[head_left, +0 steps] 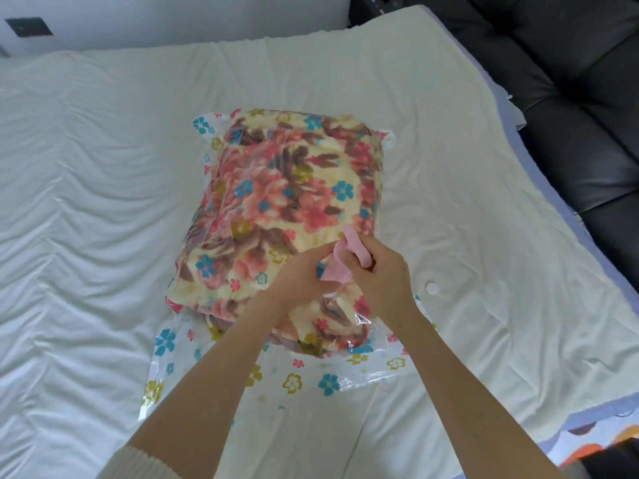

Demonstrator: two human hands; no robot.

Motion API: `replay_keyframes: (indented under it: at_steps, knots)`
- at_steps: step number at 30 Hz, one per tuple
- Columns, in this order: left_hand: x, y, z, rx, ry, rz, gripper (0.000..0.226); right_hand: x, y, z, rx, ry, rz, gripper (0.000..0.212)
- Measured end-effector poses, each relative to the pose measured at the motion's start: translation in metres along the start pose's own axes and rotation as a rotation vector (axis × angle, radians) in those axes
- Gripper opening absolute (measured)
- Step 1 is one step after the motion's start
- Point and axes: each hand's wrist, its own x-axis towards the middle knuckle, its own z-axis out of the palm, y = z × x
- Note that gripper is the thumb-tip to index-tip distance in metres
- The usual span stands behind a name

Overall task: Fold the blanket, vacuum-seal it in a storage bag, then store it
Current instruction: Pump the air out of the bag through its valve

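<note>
Centrally, the folded blanket [276, 188] lies inside the clear flowered bag [294, 375] on the bed [86, 202]. The left hand [304, 274] and right hand [377, 271] meet over the bag's near half, both gripping a soft pink piece [359, 254] whose nature is unclear. A small white cap [432, 289] rests just beside the bag. For a sound seal, the bag should probably stay flat, with its mouth pressed fully closed before air is drawn out.

Folded floral blanket [287, 188] inside clear flower-print storage bag [294, 378], lying on white-sheeted bed [86, 167]. Left hand [301, 274] and right hand [377, 274] both grip a pink piece [340, 262] atop the bag. White round cap [432, 289] on the sheet just right. Dark sofa [570, 98] beyond.
</note>
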Motion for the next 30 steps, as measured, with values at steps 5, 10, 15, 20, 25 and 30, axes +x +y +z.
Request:
replay_keyframes:
  at_steps: [5,10,15,20,25,30]
  knots:
    - [-0.013,0.038,-0.032,-0.192,0.306,0.218,0.042,0.003,-0.001,0.0,0.171,-0.059,0.06,0.022]
    - [0.006,0.053,-0.022,0.416,0.223,0.618,0.041,0.007,-0.002,0.007,-0.186,-0.012,0.027,0.023]
    - [0.014,0.047,-0.036,0.67,0.128,0.807,0.044,0.009,0.007,0.022,0.084,0.055,-0.021,0.041]
    - [0.012,0.049,-0.049,0.99,0.07,0.938,0.012,-0.004,0.003,0.03,0.368,-0.036,0.021,0.032]
    - [0.005,0.144,-0.1,0.865,0.487,0.761,0.038,0.008,0.008,0.034,0.418,-0.037,0.014,0.035]
    - [-0.001,0.096,-0.051,0.863,0.145,0.334,0.019,0.006,0.017,0.035,0.364,-0.071,-0.01,0.032]
